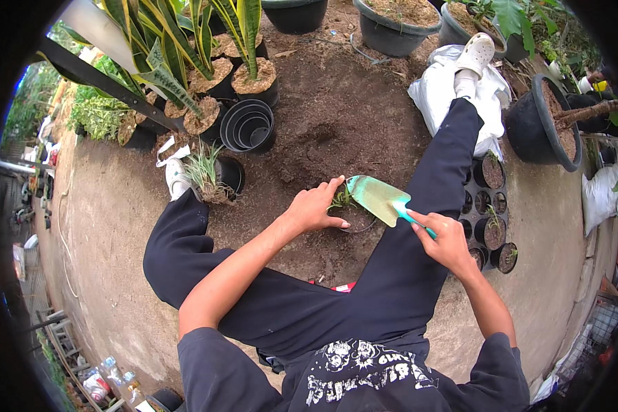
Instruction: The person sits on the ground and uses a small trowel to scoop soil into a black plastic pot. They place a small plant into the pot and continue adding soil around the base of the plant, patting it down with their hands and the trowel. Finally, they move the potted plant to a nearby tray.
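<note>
In my right hand (443, 242) is the turquoise handle of a garden trowel (378, 198). Its soil-dusted blade points left, over the right side of a small dark pot (358, 222) that holds soil. A small green seedling (343, 199) rises from the pot, partly hidden by the blade and my fingers. My left hand (315, 207) curves around the pot's left side, thumb and index finger spread apart near the seedling. Whether it grips the rim is hidden. Loose dark soil (314, 149) with a shallow hollow lies just beyond.
Empty nested black pots (247, 126) stand far left, beside potted snake plants (254, 77). An uprooted grassy plant (208, 175) leans on a black pot (230, 175). A tray of small pots (483, 203) sits right of my leg. Large planters (399, 31) line the back.
</note>
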Demonstrator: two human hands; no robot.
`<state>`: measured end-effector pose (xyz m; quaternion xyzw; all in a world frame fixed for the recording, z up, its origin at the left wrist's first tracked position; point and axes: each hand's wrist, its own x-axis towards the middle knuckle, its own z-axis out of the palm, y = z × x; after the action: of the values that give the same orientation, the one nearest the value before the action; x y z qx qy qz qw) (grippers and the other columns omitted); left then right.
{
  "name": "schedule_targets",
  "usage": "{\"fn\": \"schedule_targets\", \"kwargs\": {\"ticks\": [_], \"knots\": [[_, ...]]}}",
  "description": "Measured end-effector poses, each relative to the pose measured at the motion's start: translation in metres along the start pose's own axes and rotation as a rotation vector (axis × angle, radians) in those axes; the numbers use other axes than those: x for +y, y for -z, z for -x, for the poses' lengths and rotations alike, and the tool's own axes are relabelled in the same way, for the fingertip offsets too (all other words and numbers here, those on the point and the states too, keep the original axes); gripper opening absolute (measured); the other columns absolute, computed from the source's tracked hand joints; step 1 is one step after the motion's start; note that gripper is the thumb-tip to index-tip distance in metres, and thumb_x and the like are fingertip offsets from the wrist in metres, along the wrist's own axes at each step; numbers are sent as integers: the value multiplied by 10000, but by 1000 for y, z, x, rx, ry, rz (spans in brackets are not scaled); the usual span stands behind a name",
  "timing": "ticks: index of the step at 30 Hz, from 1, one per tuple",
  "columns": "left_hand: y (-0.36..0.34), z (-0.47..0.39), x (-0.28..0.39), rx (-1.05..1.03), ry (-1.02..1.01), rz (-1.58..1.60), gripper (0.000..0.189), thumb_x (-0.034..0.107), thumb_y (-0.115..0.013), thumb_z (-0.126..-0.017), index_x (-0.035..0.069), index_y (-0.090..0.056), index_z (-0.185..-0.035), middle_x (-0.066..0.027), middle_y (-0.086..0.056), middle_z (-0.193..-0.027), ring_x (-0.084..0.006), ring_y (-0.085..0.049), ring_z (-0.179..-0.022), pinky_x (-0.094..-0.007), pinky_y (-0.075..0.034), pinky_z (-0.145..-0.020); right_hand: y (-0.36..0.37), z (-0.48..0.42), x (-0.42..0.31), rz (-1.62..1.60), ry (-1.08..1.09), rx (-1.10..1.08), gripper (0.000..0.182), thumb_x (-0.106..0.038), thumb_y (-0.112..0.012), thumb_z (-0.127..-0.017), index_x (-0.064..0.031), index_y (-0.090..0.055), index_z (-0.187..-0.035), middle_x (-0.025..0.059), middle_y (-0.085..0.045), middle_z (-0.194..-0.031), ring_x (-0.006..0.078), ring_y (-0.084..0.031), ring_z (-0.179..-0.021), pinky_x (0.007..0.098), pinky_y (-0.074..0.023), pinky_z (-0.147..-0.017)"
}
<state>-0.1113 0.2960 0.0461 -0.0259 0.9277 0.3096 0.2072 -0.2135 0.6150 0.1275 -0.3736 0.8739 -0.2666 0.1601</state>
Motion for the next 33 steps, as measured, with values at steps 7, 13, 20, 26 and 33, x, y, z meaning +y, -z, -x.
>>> {"fn": "schedule_targets", "kwargs": {"ticks": [7,13,20,26,33], "knots": [[-5,-2,-6,-25,27,-29,1217,597,-900,-708,-42,-308,-1557,-285,-614,-1326,-430,-595,-1292,-507,-505,-1046,6,10,9,-230,4,64,313,-114,-706,-947,-110,-775,-1253,165,-761,-909,326,-722,-771,391,-548,-712],[-1,2,-9,4,-20,-27,1295,533,-979,-596,28,-302,-1578,-258,-611,-1353,-434,-588,-1299,-509,-502,-1043,30,22,11,-139,3,-133,296,-157,-747,-898,-90,-803,-1181,184,-778,-934,320,-747,-795,380,-565,-729],[2,-5,-12,30,-80,13,1294,459,-1006,-526,103,-350,-1583,-213,-625,-1375,-416,-589,-1306,-495,-493,-1060,42,-38,29,-60,184,-409,318,-157,-762,-874,-168,-813,-1188,173,-772,-906,352,-732,-794,422,-565,-704],[-4,-1,-18,99,-69,-1,1286,536,-997,-497,136,-398,-1563,-190,-669,-1277,-396,-643,-1225,-495,-530,-997,38,-115,33,171,306,-519,406,-94,-780,-840,-247,-808,-1215,132,-790,-982,335,-746,-884,424,-566,-749],[5,-2,-6,23,-8,-3,1300,495,-1010,-502,148,-370,-1578,-219,-645,-1367,-421,-610,-1286,-501,-515,-1032,45,-138,35,245,404,-501,383,-103,-814,-807,-280,-831,-1146,70,-790,-906,283,-733,-893,434,-483,-803]]}}
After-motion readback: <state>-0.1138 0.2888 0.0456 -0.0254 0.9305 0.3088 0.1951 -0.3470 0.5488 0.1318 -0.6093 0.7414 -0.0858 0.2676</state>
